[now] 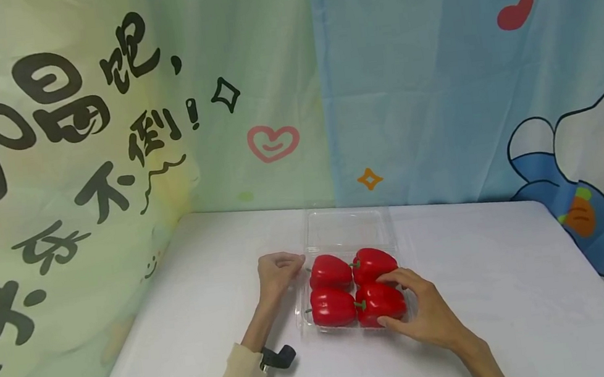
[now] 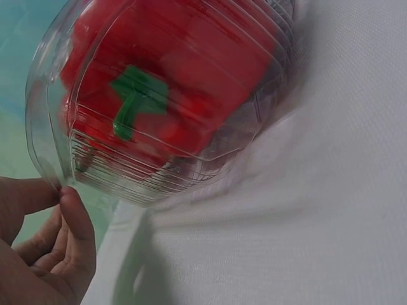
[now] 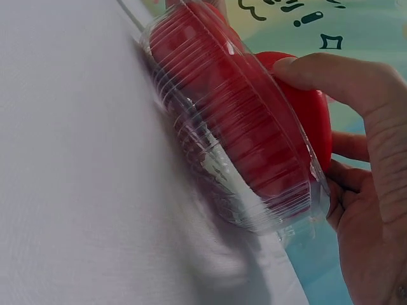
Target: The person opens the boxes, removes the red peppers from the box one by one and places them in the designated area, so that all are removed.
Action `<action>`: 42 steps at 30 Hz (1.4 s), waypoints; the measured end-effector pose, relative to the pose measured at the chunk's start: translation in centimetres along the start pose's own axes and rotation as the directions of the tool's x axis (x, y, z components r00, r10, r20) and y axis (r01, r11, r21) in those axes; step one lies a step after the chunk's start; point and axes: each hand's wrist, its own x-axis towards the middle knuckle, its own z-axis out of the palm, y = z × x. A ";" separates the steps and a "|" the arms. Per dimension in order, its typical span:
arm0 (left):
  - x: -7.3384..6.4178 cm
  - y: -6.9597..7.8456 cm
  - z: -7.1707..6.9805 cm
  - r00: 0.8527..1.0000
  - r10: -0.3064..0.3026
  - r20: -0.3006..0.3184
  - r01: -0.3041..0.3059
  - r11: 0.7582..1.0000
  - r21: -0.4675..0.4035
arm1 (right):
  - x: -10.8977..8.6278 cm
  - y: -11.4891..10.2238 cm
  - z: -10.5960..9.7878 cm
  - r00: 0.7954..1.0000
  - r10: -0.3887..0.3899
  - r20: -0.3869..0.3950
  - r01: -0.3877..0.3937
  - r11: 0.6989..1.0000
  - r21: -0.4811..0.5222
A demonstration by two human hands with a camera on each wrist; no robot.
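Note:
A clear plastic clamshell box (image 1: 307, 320) lies on the table with its lid (image 1: 347, 227) tipped open toward the back. Several red bell peppers with green stems sit inside, among them a near-left pepper (image 1: 333, 307) and a far-right pepper (image 1: 373, 263). My left hand (image 1: 278, 273) pinches the box's left rim between thumb and index finger, as the left wrist view shows. With thumb and fingers spread around its sides, my right hand (image 1: 425, 311) holds the near-right bell pepper (image 1: 380, 305), which is in the box. The right wrist view shows this pepper (image 3: 311, 121) standing above the rim.
A white-covered table (image 1: 502, 277) carries the box near its middle. Behind it and on the left hangs a printed curtain (image 1: 396, 78) with hearts, lettering and a cartoon bear. A dark strap device (image 1: 279, 358) is on the left wrist.

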 end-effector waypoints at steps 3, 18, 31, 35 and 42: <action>-0.1 0.0 0.0 1.000 -0.005 0.000 0.005 1.000 -0.008 | -0.1 0.1 0.1 1.000 0.000 -0.006 0.001 1.000 0.011; -0.3 -0.2 0.0 1.000 -0.017 -0.009 0.017 1.000 -0.013 | -0.3 0.4 0.6 0.999 -0.005 -0.048 0.008 0.998 0.056; -0.4 -0.2 -0.1 1.000 -0.011 -0.012 0.011 1.000 -0.017 | -0.2 0.5 0.9 0.997 -0.016 -0.070 0.022 0.996 0.090; -0.3 -0.1 -0.1 1.000 -0.024 -0.010 0.024 0.999 -0.028 | -0.2 0.4 0.8 0.997 -0.021 -0.073 0.028 0.994 0.104; -0.2 -0.1 0.0 1.000 0.001 -0.004 -0.001 1.000 -0.021 | -0.3 0.4 0.7 0.995 -0.018 -0.095 0.029 0.993 0.116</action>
